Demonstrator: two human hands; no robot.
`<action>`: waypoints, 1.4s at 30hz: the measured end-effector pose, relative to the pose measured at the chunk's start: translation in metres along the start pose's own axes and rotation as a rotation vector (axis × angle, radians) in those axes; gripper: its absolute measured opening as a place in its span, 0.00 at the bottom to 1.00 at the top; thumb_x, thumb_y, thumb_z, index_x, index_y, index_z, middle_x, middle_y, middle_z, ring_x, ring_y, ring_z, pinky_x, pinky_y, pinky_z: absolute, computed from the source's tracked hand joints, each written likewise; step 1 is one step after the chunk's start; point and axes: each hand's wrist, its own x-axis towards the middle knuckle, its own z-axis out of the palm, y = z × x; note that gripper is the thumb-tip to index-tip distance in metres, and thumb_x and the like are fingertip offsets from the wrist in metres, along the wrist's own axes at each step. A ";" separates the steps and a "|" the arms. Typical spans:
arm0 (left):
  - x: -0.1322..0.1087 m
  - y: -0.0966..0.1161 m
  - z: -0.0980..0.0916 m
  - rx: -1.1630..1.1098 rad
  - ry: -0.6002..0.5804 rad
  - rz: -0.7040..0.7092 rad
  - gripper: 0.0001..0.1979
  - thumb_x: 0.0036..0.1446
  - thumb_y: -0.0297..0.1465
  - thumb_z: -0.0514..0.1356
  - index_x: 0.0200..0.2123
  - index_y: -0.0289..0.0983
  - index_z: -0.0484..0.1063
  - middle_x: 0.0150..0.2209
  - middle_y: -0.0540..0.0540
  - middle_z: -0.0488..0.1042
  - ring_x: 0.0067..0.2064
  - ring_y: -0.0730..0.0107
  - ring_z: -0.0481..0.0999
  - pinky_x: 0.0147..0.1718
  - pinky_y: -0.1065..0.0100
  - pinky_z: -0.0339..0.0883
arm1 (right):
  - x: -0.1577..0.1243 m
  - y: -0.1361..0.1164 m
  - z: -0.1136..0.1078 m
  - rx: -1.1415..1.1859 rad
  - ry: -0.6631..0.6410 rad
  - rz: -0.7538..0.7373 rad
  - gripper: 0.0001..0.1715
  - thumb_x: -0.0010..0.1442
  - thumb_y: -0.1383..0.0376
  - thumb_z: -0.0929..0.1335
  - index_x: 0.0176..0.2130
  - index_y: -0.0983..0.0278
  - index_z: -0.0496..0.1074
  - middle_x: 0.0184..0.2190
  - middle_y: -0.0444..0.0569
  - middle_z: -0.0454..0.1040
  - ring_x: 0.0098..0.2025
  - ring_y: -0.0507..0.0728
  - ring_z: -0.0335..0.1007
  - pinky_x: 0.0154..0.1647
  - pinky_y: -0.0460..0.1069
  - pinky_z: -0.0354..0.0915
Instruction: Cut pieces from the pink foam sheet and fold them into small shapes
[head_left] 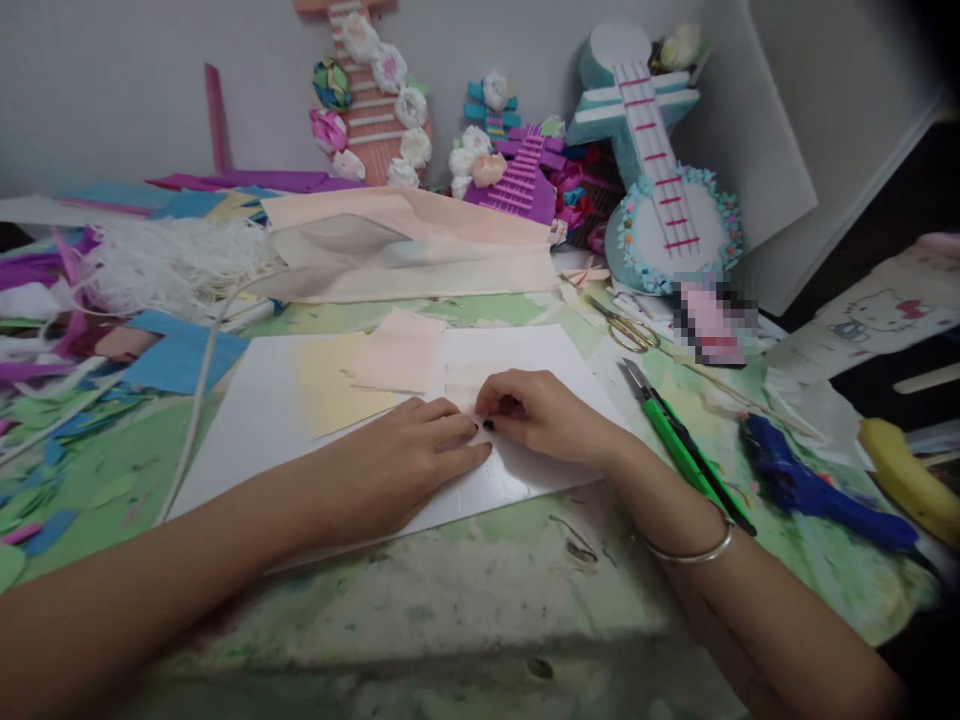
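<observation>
My left hand (409, 455) lies flat, fingers stretched out, pressing on a white sheet (262, 420) on the table. My right hand (544, 415) is curled just beside it, fingertips pinched on a pale pink paper strip (469, 385) that rests on the sheet. A silver bangle (694, 550) circles my right wrist. A pale yellow paper (334, 385) and a pink paper square (397, 355) lie on the sheet just beyond my hands.
Green scissors (679, 440), a blue glue gun (814, 490) and gold scissors (626, 328) lie to the right. Foam guitar models with paper flowers (660, 200) stand at the back. Paper scraps and white shreds (165, 265) cover the left.
</observation>
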 end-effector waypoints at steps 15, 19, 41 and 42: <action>0.000 0.002 0.001 0.040 0.000 -0.024 0.18 0.59 0.24 0.51 0.52 0.37 0.65 0.45 0.39 0.69 0.46 0.56 0.67 0.46 0.56 0.60 | -0.004 -0.009 -0.009 -0.009 -0.032 0.047 0.07 0.46 0.75 0.67 0.27 0.65 0.67 0.24 0.41 0.67 0.28 0.49 0.61 0.30 0.45 0.55; 0.002 0.003 0.000 0.050 -0.018 -0.033 0.18 0.59 0.25 0.52 0.53 0.36 0.64 0.46 0.39 0.69 0.46 0.55 0.66 0.46 0.55 0.61 | -0.003 -0.006 -0.007 0.017 -0.037 0.146 0.06 0.45 0.75 0.66 0.26 0.65 0.67 0.22 0.40 0.66 0.25 0.48 0.59 0.27 0.45 0.53; 0.001 0.004 -0.001 0.009 -0.029 -0.059 0.18 0.59 0.25 0.51 0.52 0.38 0.65 0.47 0.39 0.68 0.47 0.56 0.65 0.46 0.55 0.60 | -0.005 -0.005 -0.008 0.096 0.021 0.267 0.07 0.45 0.68 0.70 0.28 0.64 0.67 0.24 0.41 0.66 0.27 0.49 0.60 0.27 0.45 0.54; 0.001 0.004 -0.001 0.009 -0.026 -0.059 0.18 0.59 0.25 0.51 0.52 0.37 0.65 0.48 0.39 0.68 0.48 0.55 0.65 0.46 0.55 0.60 | -0.004 -0.005 -0.007 0.072 0.020 0.270 0.07 0.45 0.68 0.69 0.27 0.64 0.67 0.24 0.41 0.66 0.27 0.49 0.60 0.27 0.45 0.54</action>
